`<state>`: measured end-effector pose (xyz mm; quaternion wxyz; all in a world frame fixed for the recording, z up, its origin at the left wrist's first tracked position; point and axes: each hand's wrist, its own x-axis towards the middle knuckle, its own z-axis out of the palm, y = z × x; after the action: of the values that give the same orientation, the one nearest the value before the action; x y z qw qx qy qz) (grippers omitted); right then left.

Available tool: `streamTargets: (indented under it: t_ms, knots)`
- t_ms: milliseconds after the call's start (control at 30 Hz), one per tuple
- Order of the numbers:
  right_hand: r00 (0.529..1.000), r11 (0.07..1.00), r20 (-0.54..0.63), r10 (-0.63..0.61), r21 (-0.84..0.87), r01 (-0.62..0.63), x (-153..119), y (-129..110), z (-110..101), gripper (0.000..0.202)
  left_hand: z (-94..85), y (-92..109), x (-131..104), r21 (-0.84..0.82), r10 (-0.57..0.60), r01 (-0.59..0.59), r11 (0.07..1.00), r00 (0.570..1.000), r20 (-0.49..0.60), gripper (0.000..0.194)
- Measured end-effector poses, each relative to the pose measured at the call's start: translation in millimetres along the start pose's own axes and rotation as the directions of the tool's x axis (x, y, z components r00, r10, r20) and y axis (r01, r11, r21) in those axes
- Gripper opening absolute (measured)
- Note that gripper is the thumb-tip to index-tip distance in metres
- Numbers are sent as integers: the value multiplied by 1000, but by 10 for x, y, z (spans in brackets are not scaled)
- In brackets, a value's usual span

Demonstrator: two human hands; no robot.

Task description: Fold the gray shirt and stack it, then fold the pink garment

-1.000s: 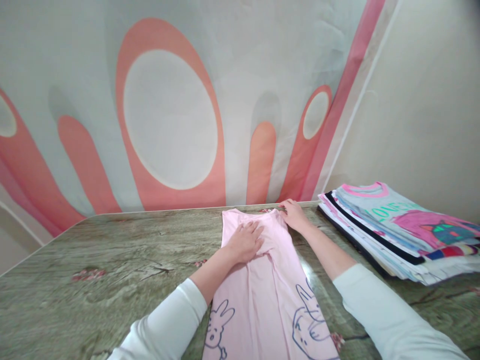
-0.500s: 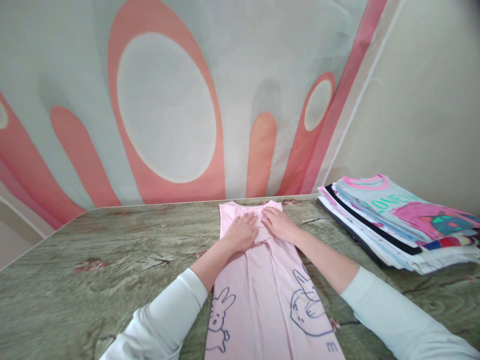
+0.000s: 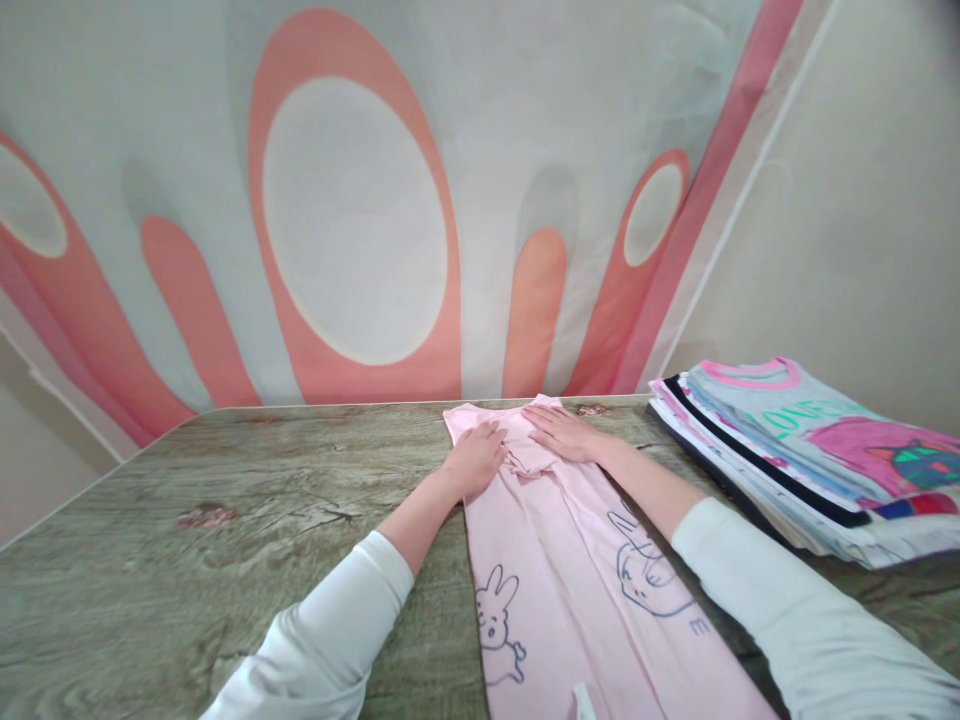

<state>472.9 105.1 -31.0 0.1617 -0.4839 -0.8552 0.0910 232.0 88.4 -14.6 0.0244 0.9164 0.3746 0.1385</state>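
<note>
A pink garment [image 3: 555, 560] with bunny line drawings lies lengthwise on the wood-patterned table [image 3: 300, 520], its neck end toward the wall. My left hand [image 3: 478, 457] rests flat on its upper left part, fingers stretched out. On the upper right part lies my right hand [image 3: 564, 434], palm down with fingers extended. Between the hands the cloth is bunched into small creases, and long folds run down from there. A small white tag shows at the bottom of the picture. The garment's near end is out of view.
To the right stands a stack of folded clothes [image 3: 795, 440], a grey shirt with pink collar on top. Behind the table's far edge hangs a wall covering [image 3: 495, 150] with coral oval shapes.
My hands have slid slightly apart across the cloth, the left one outward. The garment now slants more to the lower right, and a white tag has come into view. The camera has shifted slightly.
</note>
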Motion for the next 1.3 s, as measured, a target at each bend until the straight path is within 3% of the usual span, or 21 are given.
streamTargets:
  t_ms: [133, 267, 367, 500, 600, 733, 833, 900, 1000, 1300]
  knots:
    - [1000, 990, -23, 7, -142, -11, 38, -27, -57, 52, -10, 0, -25, 42, -27, 27, 999, 1000, 7, 43]
    - [980, 954, -197, 11, -292, -69, -27, -212, -158, 44, -25, 18, -47, 83, -62, 60, 995, 998, 27, 45]
    - [965, 986, -264, -8, -164, -37, -153, -436, -242, 29, -31, 20, -53, 93, -74, 70, 993, 996, 41, 44]
    - [971, 972, -177, -162, 141, 188, -351, -716, -282, 20, -65, 46, -59, 83, -73, 71, 994, 997, 26, 43]
    - [966, 950, -176, -192, 214, 228, -444, -783, -235, 25, -142, 159, -86, 55, -46, 49, 997, 997, -53, 38]
    - [963, 966, -233, -135, 185, 180, -519, -724, -193, 37, -253, 413, -160, -46, 95, -104, 994, 982, -164, 26]
    - [960, 987, -280, -3, 153, 48, -632, -725, -226, 23, -269, 549, -203, -96, 176, -191, 977, 974, -143, 19]
    - [956, 988, -278, 97, 146, -57, -743, -774, -254, 9, -247, 578, -211, -114, 186, -200, 973, 975, -120, 19]
    - [960, 979, -222, 173, 143, -143, -909, -868, -269, 8, -205, 565, -198, -137, 174, -188, 973, 979, -108, 26]
    - [973, 973, -144, 179, 170, -153, -1039, -948, -238, 13, -152, 544, -174, -66, 181, -186, 980, 981, -65, 28]
